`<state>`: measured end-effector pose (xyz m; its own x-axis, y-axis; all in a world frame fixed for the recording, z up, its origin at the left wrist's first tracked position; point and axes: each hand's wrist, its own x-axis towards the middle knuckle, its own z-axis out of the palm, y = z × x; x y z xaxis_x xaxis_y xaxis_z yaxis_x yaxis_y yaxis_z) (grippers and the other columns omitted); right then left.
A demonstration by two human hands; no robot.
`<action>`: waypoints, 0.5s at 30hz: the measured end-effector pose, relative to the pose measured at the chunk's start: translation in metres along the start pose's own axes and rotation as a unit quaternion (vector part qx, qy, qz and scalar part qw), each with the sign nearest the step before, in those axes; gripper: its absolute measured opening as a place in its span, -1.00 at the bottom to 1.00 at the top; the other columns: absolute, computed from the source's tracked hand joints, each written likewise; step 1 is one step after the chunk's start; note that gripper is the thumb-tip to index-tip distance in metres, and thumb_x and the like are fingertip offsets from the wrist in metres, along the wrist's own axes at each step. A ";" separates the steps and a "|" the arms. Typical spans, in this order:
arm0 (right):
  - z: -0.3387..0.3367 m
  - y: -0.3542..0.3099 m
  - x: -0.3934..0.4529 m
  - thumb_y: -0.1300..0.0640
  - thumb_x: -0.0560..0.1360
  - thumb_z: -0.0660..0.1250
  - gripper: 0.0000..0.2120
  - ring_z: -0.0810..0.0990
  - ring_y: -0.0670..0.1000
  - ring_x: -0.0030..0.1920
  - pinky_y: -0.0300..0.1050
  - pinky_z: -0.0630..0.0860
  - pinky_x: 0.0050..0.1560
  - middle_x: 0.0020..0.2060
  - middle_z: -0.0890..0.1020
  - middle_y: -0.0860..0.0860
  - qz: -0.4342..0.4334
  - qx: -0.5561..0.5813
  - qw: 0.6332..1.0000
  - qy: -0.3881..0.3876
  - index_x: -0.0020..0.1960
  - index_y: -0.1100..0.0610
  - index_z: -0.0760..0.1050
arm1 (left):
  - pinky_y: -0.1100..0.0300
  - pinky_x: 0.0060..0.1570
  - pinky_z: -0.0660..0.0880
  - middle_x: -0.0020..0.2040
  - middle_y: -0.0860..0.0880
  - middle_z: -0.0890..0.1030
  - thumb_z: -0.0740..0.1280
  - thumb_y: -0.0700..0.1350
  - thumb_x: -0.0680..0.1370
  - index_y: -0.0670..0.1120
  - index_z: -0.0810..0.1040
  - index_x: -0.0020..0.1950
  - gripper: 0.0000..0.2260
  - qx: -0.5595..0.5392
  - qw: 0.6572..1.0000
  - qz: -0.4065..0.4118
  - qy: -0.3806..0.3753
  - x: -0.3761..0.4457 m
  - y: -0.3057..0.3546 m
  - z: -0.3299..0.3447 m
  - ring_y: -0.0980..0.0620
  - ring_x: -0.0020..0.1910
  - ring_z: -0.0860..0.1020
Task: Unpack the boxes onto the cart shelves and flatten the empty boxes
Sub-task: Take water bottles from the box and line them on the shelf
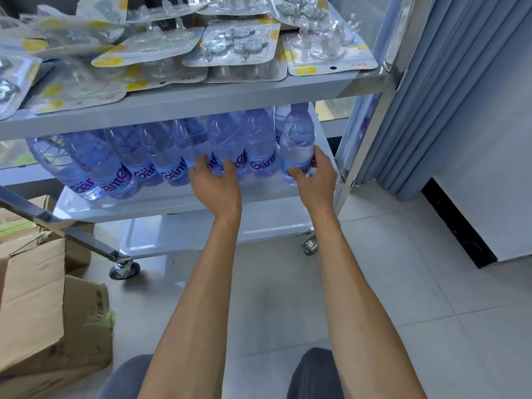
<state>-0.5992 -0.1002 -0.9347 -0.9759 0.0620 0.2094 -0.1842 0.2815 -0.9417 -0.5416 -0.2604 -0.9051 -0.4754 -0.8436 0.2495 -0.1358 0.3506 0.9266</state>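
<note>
Bottles: clear blue-tinted water bottles (161, 156) with blue and purple labels stand in a crowded row on the middle shelf (161, 201) of the cart, running from its left end to its right end.
End bottle: the bottle at the right end (298, 136) stands upright, near the shelf's right edge and the right cart post (349, 156).
Right hand: the right hand (315, 180) grips that end bottle low down, thumb on its near side and fingers curled round its right side.
Left hand: the left hand (216, 182) reaches into the row's middle, fingers curled against the labels of two bottles there; whether it truly grips one I cannot tell.
Top shelf: blister packs of hooks (236, 44) lie heaped, overhanging the near lip just above the bottle caps.
Bottom shelf: the bottom shelf (184, 234) shows as a bare white tray.
Boxes: open cardboard boxes (43, 306) sit on the floor at near left, beside the cart's caster.
Right side: a grey curtain (417, 110) hangs close to the cart; pale floor tiles (403, 283) lie open near right.
</note>
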 end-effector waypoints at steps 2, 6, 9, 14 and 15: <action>0.006 0.000 0.008 0.17 0.43 0.51 -0.53 0.55 -0.02 0.08 -0.22 0.54 0.08 0.11 0.57 0.06 -0.010 -0.004 1.000 0.001 0.30 0.12 0.46 | 0.15 -0.15 0.45 -0.22 0.06 0.48 0.46 -0.08 0.46 -0.10 0.51 -0.10 -0.83 0.018 1.000 0.012 -0.001 0.008 0.001 0.006 0.09 -0.28 0.43; 0.023 0.004 0.015 0.21 0.45 0.49 -0.50 0.54 -0.04 0.16 -0.20 0.54 0.17 0.17 0.55 0.06 -0.019 0.022 0.999 0.026 0.35 0.11 0.44 | 0.15 -0.13 0.52 -0.12 -0.04 0.63 0.50 0.01 0.43 -0.14 0.57 0.00 -0.71 0.035 0.999 0.009 -0.016 0.009 -0.001 0.020 -0.04 -0.14 0.58; 0.029 0.010 0.021 0.19 0.47 0.48 -0.44 0.50 -0.08 0.21 -0.35 0.44 0.17 0.23 0.52 0.05 -0.021 0.016 0.999 0.036 0.42 0.10 0.39 | 0.17 -0.08 0.54 -0.08 -0.03 0.64 0.52 0.03 0.42 -0.13 0.58 0.06 -0.67 0.031 0.999 0.013 0.000 0.012 -0.006 0.026 -0.02 -0.11 0.60; 0.035 0.016 0.033 0.18 0.47 0.48 -0.37 0.49 0.01 0.30 -0.28 0.41 0.23 0.29 0.51 0.07 -0.028 -0.004 0.999 0.030 0.48 0.12 0.33 | 0.18 -0.07 0.55 -0.09 -0.03 0.64 0.51 0.05 0.42 -0.13 0.60 0.02 -0.68 0.044 0.999 0.027 0.016 0.014 -0.009 0.028 0.00 -0.13 0.59; 0.036 0.016 0.034 0.18 0.47 0.48 -0.37 0.49 0.02 0.30 -0.26 0.41 0.24 0.29 0.51 0.08 -0.028 -0.005 0.999 0.031 0.48 0.13 0.33 | 0.19 -0.07 0.54 -0.09 -0.03 0.64 0.51 0.05 0.42 -0.13 0.61 0.02 -0.68 0.044 0.998 0.029 0.018 0.014 -0.010 0.028 0.01 -0.13 0.59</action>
<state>-0.6397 -0.1279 -0.9524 -0.9548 0.1041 0.2783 -0.2373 0.2965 -0.9251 -0.5707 -0.2640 -0.9184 -0.4535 -0.8341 0.3141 -0.1855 0.4330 0.8821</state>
